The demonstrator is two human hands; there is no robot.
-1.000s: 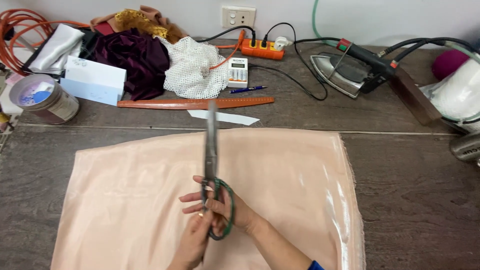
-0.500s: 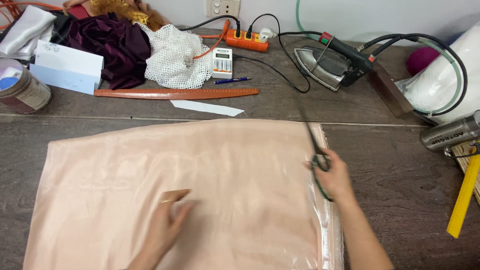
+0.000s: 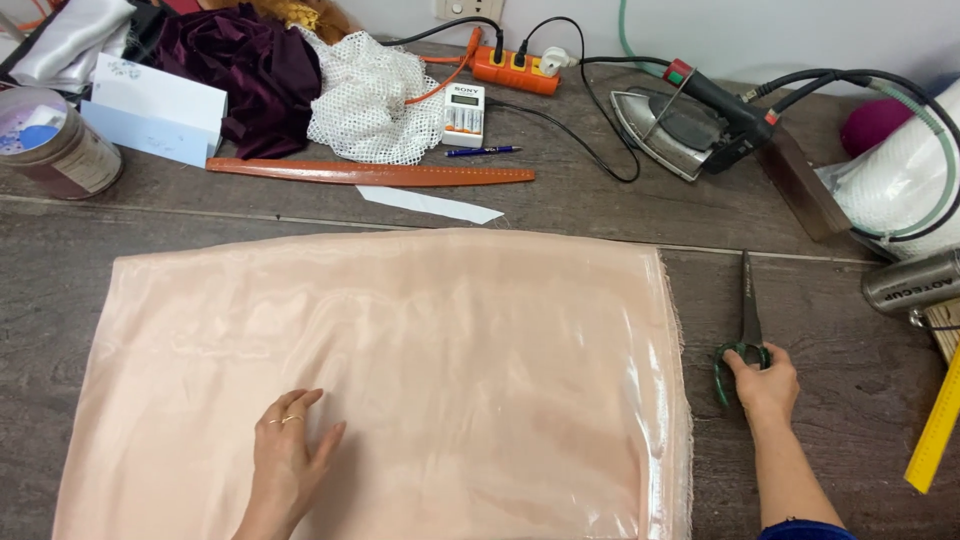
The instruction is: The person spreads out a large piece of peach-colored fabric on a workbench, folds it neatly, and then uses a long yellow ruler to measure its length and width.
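Note:
A sheet of shiny peach fabric (image 3: 400,360) lies spread flat on the dark wooden table (image 3: 780,230). My left hand (image 3: 288,455) rests palm down on its lower left part, fingers spread, holding nothing. My right hand (image 3: 767,385) is on the table just right of the fabric's frayed right edge. Its fingers are curled over the green handles of a pair of scissors (image 3: 748,310). The scissors lie flat on the wood, blades shut and pointing away from me.
Behind the fabric lie a white paper strip (image 3: 430,204), a long orange ruler (image 3: 370,173), a pen (image 3: 482,152) and a calculator (image 3: 465,110). An iron (image 3: 680,125), a power strip (image 3: 515,70), white mesh (image 3: 365,95), purple cloth (image 3: 240,65), a tin (image 3: 50,145) and a yellow ruler (image 3: 935,430) ring the table.
My right hand has carried the scissors from the middle of the fabric to the right, off the cloth, and lowered them onto the table. My left hand has flattened on the fabric.

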